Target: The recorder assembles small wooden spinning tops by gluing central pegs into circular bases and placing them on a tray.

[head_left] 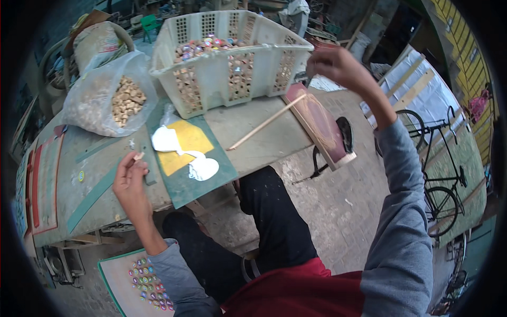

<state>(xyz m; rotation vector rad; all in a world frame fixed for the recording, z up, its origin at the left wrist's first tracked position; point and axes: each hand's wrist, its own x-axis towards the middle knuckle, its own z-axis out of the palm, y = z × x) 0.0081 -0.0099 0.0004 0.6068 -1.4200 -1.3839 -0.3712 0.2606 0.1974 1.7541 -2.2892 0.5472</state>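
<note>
Between the fingertips of my left hand [131, 182] is a small pale wooden piece [139, 156], held above the table left of a green board [227, 182]. On that board lies a yellow sheet [191, 136] with two white paste-like patches [203, 169]. My right hand [340, 67] is raised beside the right end of a white plastic crate [211, 79], its fingers curled together; whatever they may hold is too blurred to make out. Small wooden pieces with coloured tops [211, 43] fill the crate. A thin wooden stick [266, 122] lies on the table in front of it.
A clear plastic bag of small wooden blocks [128, 100] sits at the table's left. A reddish wooden board [319, 124] juts past the right edge. Low at left, a green-edged panel [113, 274] carries several coloured round pieces [148, 282]. A bicycle [443, 174] stands far right.
</note>
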